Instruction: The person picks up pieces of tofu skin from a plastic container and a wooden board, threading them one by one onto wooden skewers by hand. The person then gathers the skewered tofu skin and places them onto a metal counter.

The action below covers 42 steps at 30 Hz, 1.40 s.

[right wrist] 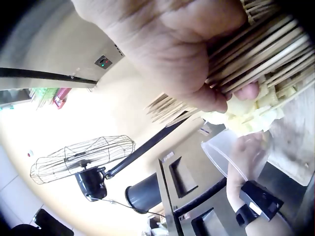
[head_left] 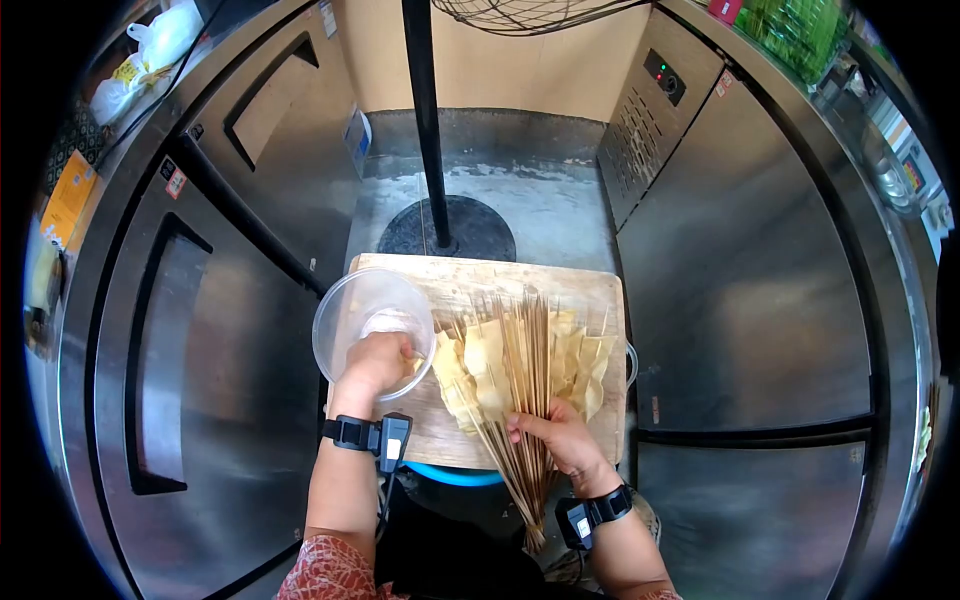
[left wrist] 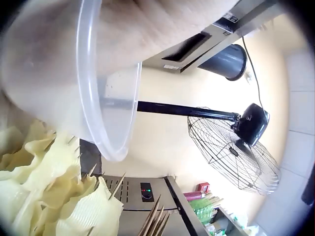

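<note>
My right hand (head_left: pixel 570 438) grips a thick bundle of bamboo skewers (head_left: pixel 530 345) over a wooden cutting board (head_left: pixel 455 275), thumb across the sticks. Pale yellow, thin folded sheets (head_left: pixel 486 365), ribbed in the left wrist view, are threaded on skewers on both sides of the bare sticks. My left hand (head_left: pixel 378 362) reaches down into a clear plastic tub (head_left: pixel 335 310) at the board's left side. Something whitish lies in the tub, and a small yellow piece (head_left: pixel 415 366) shows beside the fingers. The fingertips are hidden, so I cannot tell whether they hold anything.
Steel cabinets (head_left: pixel 745 270) stand close on both sides. Past the board, a black fan pole (head_left: pixel 425 130) rises from a round base (head_left: pixel 400 225), with a wire fan cage (left wrist: pixel 231 152) above. A blue rim (head_left: pixel 455 477) shows under the board's near edge.
</note>
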Available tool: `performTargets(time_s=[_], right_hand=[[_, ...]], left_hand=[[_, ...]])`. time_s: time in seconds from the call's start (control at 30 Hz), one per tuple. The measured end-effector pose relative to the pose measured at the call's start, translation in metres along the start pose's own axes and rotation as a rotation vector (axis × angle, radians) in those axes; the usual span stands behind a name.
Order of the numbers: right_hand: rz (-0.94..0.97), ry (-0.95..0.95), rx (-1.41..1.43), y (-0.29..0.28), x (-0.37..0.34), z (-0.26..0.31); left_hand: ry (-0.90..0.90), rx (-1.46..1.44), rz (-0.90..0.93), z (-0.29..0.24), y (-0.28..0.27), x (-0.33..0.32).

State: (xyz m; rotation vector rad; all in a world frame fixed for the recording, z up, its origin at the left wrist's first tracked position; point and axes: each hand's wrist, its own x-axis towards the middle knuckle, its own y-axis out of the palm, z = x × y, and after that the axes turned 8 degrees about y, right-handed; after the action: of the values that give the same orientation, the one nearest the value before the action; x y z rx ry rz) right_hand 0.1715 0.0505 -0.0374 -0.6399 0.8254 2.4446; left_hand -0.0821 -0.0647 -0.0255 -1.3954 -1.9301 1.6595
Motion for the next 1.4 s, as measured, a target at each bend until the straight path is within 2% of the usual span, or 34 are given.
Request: performTargets(time_s=[0.07,0.17,0.27,0.3,0.4,0.43,0.53,0.7,0.9,1.0,1.2,1.3,1.4], right_hand=[[0.015,-0.010,0.013,0.003,-0.001,0.002],[-0.003,-0.005,-0.013,0.005,-0.001,0.004],[0.008,-0.021,-0.001,0.004,-0.001,0.002],[-0.002,-0.015,-0.004,0.004,-0.001,0.002],[-0.031,-0.004,-0.019,0.006,-0.002,0.002],[-0.044,-0.004,-0.032,0.008,-0.004,0.003],[-0.083,-0.022,-0.047,0.009,-0.005,0.004],[-0.127,-0.066,-0.003,0.010,-0.006,0.001],[-0.094,-0.102,-0.003,0.007,-0.011,0.000],[-0.083,-0.112,-0.004,0.003,-0.012,-0.002],[-0.107,-0.148,0.002,-0.002,-0.013,-0.005],[-0.161,-0.167,0.004,-0.004,-0.013,-0.006],[-0.212,-0.173,0.043,-0.002,-0.015,-0.002]], left_hand=[[0.021,-0.013,-0.068,0.006,0.003,0.000],[-0.027,-0.256,-0.235,-0.002,-0.013,-0.001],[0.231,-0.847,-0.578,0.028,-0.002,0.016],[0.241,-1.167,-0.469,0.016,-0.019,0.005],[0.379,-1.756,-0.351,-0.007,-0.036,-0.016],[0.442,-1.843,-0.278,-0.011,-0.034,-0.018],[0.532,-2.016,-0.102,-0.043,-0.026,-0.024],[0.403,-1.904,0.087,-0.070,0.001,-0.022],[0.374,-1.972,0.030,-0.072,0.015,-0.012],[0.232,-2.010,-0.054,-0.082,0.009,-0.016],[0.126,-2.224,-0.040,-0.086,0.019,-0.005],[0.075,-2.356,0.051,-0.084,0.024,-0.002],[-0.077,-2.572,0.275,-0.081,0.026,0.004]])
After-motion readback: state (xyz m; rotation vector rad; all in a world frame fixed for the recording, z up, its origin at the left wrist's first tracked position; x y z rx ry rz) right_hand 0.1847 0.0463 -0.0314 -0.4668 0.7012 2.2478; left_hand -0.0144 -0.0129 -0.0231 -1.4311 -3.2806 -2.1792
